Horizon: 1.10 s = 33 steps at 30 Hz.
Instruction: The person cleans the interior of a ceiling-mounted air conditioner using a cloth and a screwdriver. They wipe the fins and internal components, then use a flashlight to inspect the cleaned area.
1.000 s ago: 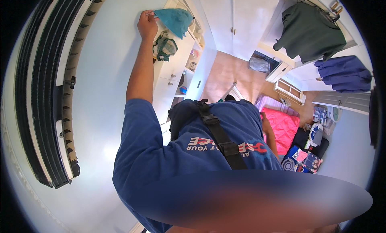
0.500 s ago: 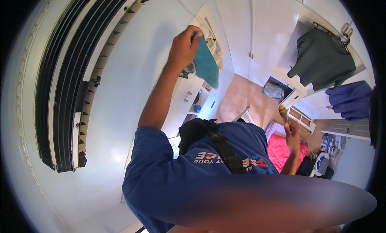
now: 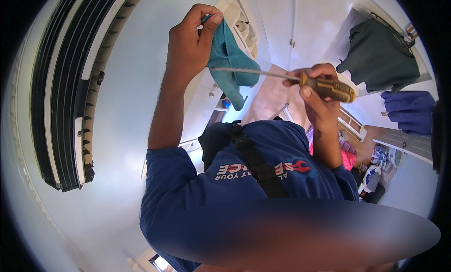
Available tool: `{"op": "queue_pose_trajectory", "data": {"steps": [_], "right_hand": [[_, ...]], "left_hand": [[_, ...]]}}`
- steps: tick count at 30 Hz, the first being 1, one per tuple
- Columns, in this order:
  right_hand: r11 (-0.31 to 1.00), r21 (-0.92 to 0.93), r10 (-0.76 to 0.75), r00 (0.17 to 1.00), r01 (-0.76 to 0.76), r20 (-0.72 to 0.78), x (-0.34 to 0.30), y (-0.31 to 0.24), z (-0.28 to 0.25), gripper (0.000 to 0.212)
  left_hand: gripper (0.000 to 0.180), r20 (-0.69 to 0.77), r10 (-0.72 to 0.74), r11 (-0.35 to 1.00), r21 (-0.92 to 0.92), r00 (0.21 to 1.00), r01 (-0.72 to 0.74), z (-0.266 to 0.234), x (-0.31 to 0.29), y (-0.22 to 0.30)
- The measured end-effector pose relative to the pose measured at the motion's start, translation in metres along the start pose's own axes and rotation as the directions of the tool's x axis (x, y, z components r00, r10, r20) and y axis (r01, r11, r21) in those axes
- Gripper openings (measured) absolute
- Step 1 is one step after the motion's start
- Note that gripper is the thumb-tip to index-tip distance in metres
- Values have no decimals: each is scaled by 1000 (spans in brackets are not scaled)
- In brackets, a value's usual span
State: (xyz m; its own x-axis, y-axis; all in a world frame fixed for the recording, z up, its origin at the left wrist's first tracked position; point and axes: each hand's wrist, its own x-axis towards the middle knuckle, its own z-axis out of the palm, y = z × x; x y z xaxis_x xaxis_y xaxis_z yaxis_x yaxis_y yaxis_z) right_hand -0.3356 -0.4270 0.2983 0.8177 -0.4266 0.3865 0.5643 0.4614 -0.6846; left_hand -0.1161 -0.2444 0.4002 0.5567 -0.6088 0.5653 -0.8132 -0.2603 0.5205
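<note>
A teal cloth (image 3: 230,49) hangs in folds from my left hand (image 3: 189,46), pinched at its top between thumb and fingers. My right hand (image 3: 324,114) is closed round the black-and-yellow handle of a screwdriver (image 3: 331,88). Its long thin metal shaft points left and crosses the lower part of the cloth. Whether the shaft touches the cloth I cannot tell. Both hands are raised in front of my chest, above the floor.
An uncovered air conditioner (image 3: 70,93) with black slats is on the white wall at left. A dark green shirt (image 3: 381,56) and blue garment (image 3: 408,112) hang at right. White cupboards (image 3: 277,23) stand beyond, and a cluttered heap (image 3: 373,178) lies at lower right.
My right hand has risen and come left with the screwdriver, bringing its shaft across the cloth. My left hand has moved slightly up and left, and the cloth now hangs folded differently.
</note>
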Motion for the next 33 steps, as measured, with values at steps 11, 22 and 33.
{"op": "queue_pose_trajectory", "data": {"steps": [11, 22, 33], "right_hand": [[869, 463, 238, 968, -176, -79, 15, 50, 10, 17], [781, 560, 343, 939, -278, -11, 20, 77, 30, 14], [963, 51, -270, 954, 266, 132, 36, 32, 52, 51]], "left_hand": [[22, -68, -74, 972, -228, 995, 56, -32, 0, 50], [28, -278, -492, 435, -899, 825, -43, 37, -11, 83], [16, -33, -538, 33, -999, 842, -19, 36, 26, 106]]}}
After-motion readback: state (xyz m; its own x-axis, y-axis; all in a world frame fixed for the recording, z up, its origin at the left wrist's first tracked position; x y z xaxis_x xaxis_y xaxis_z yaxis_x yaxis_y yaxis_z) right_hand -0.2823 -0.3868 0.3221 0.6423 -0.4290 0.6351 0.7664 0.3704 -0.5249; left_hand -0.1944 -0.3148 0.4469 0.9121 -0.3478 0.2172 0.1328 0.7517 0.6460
